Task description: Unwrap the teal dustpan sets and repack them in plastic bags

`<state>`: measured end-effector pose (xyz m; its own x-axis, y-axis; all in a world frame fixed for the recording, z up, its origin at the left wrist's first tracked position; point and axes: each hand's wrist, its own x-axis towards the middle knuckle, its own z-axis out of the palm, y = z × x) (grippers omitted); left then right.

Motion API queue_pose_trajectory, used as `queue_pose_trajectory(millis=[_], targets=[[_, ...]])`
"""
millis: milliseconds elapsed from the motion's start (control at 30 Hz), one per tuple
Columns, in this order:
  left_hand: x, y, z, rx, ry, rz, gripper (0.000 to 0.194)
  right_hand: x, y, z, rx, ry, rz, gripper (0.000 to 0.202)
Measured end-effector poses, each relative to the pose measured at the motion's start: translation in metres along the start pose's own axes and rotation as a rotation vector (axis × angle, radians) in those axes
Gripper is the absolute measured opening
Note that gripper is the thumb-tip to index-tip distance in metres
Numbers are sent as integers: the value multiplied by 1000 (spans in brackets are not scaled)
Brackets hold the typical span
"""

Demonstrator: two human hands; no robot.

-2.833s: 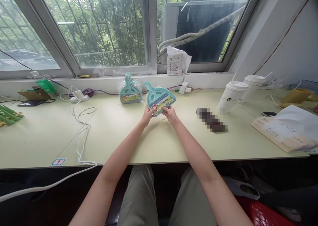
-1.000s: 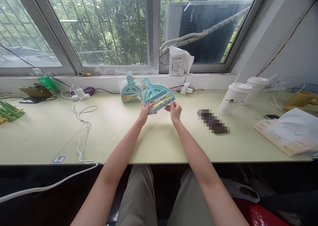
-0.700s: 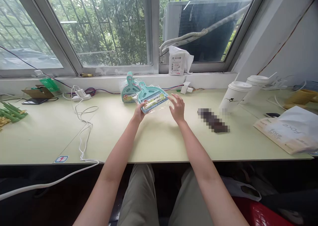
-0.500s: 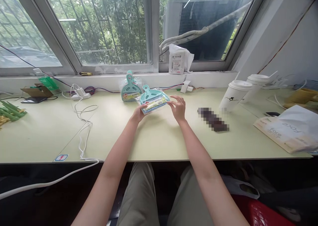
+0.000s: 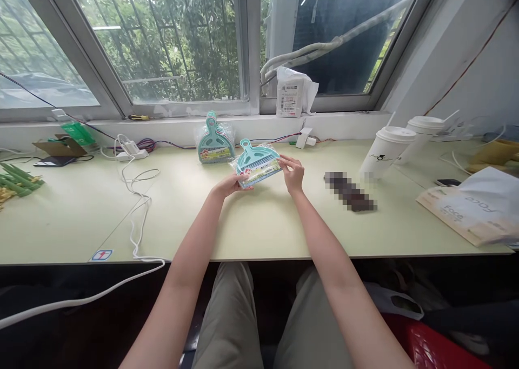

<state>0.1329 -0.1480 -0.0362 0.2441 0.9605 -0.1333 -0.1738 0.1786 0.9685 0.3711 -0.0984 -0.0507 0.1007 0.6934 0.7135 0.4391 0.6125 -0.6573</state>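
Both my hands hold a teal mini dustpan and brush set [image 5: 256,157] in clear wrapping, tilted above the table. My left hand [image 5: 233,185] grips its lower left corner, thumb on the printed label and fingers underneath. At the upper right corner, my right hand [image 5: 292,173] pinches the edge between thumb and fingers. Just behind and to the left, more wrapped teal dustpan sets [image 5: 214,142] stand upright against the sill, one behind another. Their exact number is hidden by the overlap.
Two lidded white cups [image 5: 387,150] with straws and a paper bag [image 5: 472,209] stand on the right. A blurred dark object [image 5: 351,192] lies nearer. On the left, a white cable [image 5: 140,223] runs from a power strip [image 5: 132,152] over the table's front edge [image 5: 259,259].
The held dustpan set has moved slightly right and its label side has turned more toward me. My left hand now reaches further under it.
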Motion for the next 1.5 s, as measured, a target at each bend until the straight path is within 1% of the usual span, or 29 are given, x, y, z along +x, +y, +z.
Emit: queue_pose_trajectory(millis=[100, 167, 200, 267, 333, 367, 433, 500, 567, 600, 633, 667, 733, 800, 867, 900, 967, 1033, 1133, 1233, 1333, 1400, 1433, 1500], targets=[[-1, 1, 2, 75, -32, 4, 42, 0, 2, 2, -47, 39, 25, 25], [-2, 2, 4, 139, -52, 15, 41, 1, 5, 3, -7, 8, 42, 28], [-2, 1, 5, 166, -52, 26, 42, 1, 8, 4, 42, -21, 65, 33], [-2, 1, 5, 199, -25, 38, 49, 1, 15, 7, 175, -85, 181, 50], [-2, 0, 4, 217, 17, 19, 58, 1, 22, 9, 307, -149, 380, 62], [-2, 0, 3, 228, 28, 5, 62, 2, 25, 11, 363, -180, 481, 62], [-4, 1, 1, 264, 29, 1, 64, 2, 29, 12, 446, -205, 632, 53], [-6, 2, 0, 298, 1, 54, 62, 3, 29, 11, 494, -167, 702, 45], [-7, 3, 0, 310, -42, 134, 65, 4, 29, 9, 513, -96, 726, 42], [-6, 2, 1, 320, -48, 167, 66, 4, 28, 7, 516, -65, 726, 41], [-4, 1, 1, 348, -30, 193, 68, 4, 27, 6, 519, -41, 719, 40], [-2, 0, 1, 394, 22, 217, 70, 4, 25, 5, 525, -29, 703, 40], [4, -3, -1, 510, 198, 277, 67, 3, 21, 4, 541, -30, 646, 39], [8, -5, -7, 612, 389, 350, 52, 1, 14, 7, 542, -53, 571, 39], [7, -3, -16, 687, 553, 404, 37, -3, 4, 15, 497, -85, 484, 41], [5, -2, -21, 728, 633, 411, 33, -6, -1, 20, 461, -106, 439, 41], [-2, 0, -31, 824, 787, 385, 27, -12, -9, 34, 384, -152, 354, 37], [-8, -1, -40, 916, 895, 324, 25, -17, -15, 49, 316, -202, 299, 29], [-9, -6, -53, 981, 972, 211, 26, -18, -18, 73, 187, -281, 237, 18], [-8, -8, -73, 1009, 1017, 157, 27, -10, -20, 97, -51, -303, 137, 12], [-12, -3, -108, 1106, 960, 182, 24, 0, -26, 123, -260, -364, 112, 12], [-14, 2, -134, 1160, 919, 182, 23, 4, -30, 143, -309, -442, 119, 15], [-13, 3, -146, 1176, 917, 184, 23, 6, -32, 154, -320, -467, 120, 15], [-7, 6, -166, 1191, 929, 207, 24, 10, -33, 174, -345, -473, 128, 18]])
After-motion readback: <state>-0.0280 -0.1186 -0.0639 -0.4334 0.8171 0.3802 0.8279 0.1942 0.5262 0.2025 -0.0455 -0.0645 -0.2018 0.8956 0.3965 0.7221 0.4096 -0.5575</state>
